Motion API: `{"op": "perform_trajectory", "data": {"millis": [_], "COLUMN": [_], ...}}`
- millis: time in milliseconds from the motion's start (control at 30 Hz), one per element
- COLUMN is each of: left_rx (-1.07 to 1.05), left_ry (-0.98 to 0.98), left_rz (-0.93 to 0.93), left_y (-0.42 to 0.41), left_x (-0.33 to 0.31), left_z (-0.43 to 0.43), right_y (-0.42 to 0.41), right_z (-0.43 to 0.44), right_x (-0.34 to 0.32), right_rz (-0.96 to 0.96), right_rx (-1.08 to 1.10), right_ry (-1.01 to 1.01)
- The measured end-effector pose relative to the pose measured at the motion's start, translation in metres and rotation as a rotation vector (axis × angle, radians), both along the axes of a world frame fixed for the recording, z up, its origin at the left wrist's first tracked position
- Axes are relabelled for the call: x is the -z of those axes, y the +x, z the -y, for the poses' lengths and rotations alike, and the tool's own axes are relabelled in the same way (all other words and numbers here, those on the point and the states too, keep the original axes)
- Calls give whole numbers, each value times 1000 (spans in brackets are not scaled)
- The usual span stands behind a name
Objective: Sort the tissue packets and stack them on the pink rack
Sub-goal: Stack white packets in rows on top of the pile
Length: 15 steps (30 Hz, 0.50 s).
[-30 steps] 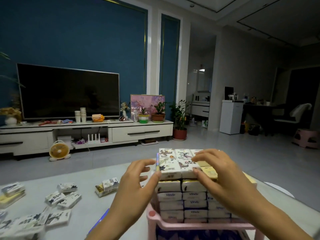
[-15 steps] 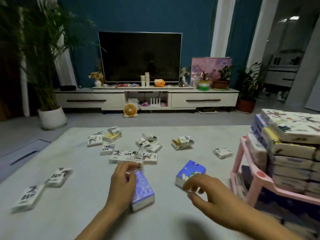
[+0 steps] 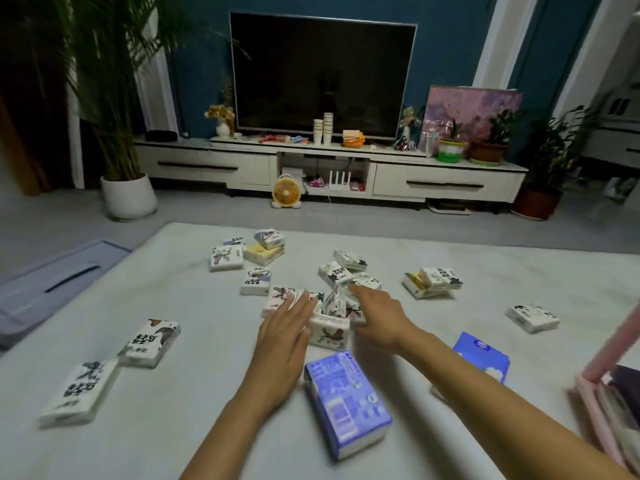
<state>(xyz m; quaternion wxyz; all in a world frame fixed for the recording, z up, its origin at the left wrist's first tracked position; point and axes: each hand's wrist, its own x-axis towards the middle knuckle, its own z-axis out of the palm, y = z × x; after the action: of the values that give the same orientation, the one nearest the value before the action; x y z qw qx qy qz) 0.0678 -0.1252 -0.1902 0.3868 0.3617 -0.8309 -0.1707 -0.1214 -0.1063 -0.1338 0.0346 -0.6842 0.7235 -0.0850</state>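
Far left: outlying white packets (image 3: 150,341) with ink prints lie flat on the pale table top (image 3: 194,438), well apart from the rest.

Centre left: the left hand (image 3: 287,327) is held with fingers nearly straight and laid against the left side of a heap of white packets (image 3: 329,332). Nothing is seen to be clasped.

Centre: a tilted packet (image 3: 334,301) stands on edge in the heap, between the two hands.

Centre right: the right hand (image 3: 377,317) is stretched toward the heap from the other side, fingers extended. Whether its tips touch a packet cannot be told.

In front of the hands lies a near blue packet (image 3: 346,400), and a second blue packet (image 3: 483,355) lies further right.

Far right: the pink rack (image 3: 602,407) is cut off by the frame edge.

Risk, as judged: if the heap is squeezed by flat fingers, the tilted packet may be toppled or squirted out, and differing kinds may be gathered together, spoiling the sort. The near blue packet may be brushed by a forearm.
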Motion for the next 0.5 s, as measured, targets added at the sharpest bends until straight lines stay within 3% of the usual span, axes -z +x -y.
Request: {"op": "perform_trajectory", "data": {"millis": [200, 300, 433, 500], "left_rx": [-31, -120, -275, -249], "left_ry": [-12, 117, 313, 390], "left_rz": [-28, -209, -520, -681], "left_y": [1, 0, -4, -6], "left_x": [0, -6, -35, -53], "left_z": [1, -1, -14, -25], "right_y": [0, -6, -7, -7], "right_z": [-14, -50, -112, -148], "right_x": [7, -5, -37, -55], "right_rz": [-6, 88, 381, 492], "right_rx": [32, 53, 89, 85], "right_ry": [51, -32, -247, -330]}}
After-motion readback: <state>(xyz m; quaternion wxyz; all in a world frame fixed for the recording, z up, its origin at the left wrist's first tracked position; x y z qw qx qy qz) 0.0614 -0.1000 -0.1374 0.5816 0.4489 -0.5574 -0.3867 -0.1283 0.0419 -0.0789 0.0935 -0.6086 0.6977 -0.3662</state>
